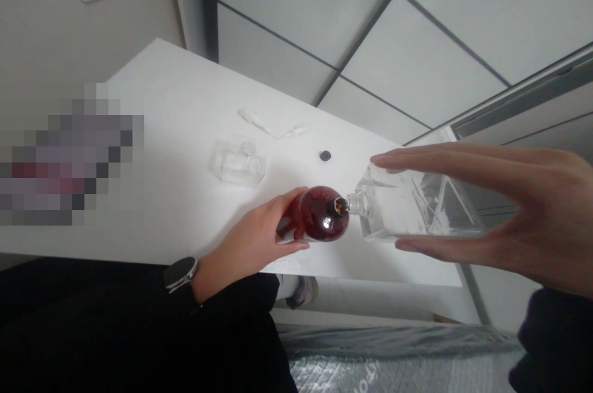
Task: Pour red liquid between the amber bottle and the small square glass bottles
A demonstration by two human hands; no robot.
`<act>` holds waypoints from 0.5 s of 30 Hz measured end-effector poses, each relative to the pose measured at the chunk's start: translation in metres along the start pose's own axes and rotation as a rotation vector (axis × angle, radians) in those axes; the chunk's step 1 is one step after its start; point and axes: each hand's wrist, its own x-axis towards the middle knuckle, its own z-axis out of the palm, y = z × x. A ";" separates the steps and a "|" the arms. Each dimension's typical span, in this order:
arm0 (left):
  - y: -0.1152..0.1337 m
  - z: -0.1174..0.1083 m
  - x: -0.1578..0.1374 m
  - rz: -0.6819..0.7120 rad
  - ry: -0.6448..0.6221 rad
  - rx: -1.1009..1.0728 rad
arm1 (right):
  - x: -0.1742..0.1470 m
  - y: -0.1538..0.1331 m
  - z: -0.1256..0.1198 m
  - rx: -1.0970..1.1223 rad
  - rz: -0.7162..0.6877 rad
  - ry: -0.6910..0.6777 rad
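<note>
My left hand (pixel 259 226) is wrapped round a reddish-brown, round-shouldered bottle (pixel 317 217) above the white table. Between the thumb and fingers of my right hand (pixel 528 201) is a clear, square-sided glass bottle (pixel 391 204), tipped on its side. Its narrow neck points left and meets the open mouth of the brown bottle; whether liquid is flowing I cannot tell. Behind the brown bottle, a small dark cap (pixel 325 156) lies on the table. Further left are a clear, block-shaped glass piece (pixel 243 161) and a thin whitish, dropper-like item (pixel 271 124).
The white table (pixel 176 133) has its front edge close to my body. Pale panels (pixel 296 4) with dark strips stand behind it. A blurred-out patch (pixel 69 158) covers the left side. Below the table are a shoe (pixel 303 292) and clear plastic wrapping (pixel 393 356).
</note>
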 end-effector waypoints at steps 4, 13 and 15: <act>0.003 -0.001 0.000 -0.014 -0.002 -0.011 | 0.002 0.000 0.001 -0.006 -0.015 -0.004; 0.003 -0.001 0.000 -0.033 -0.018 -0.019 | 0.008 -0.004 -0.001 -0.001 -0.044 -0.032; 0.004 -0.001 0.000 -0.034 -0.017 -0.023 | 0.009 -0.004 -0.001 0.013 -0.031 -0.034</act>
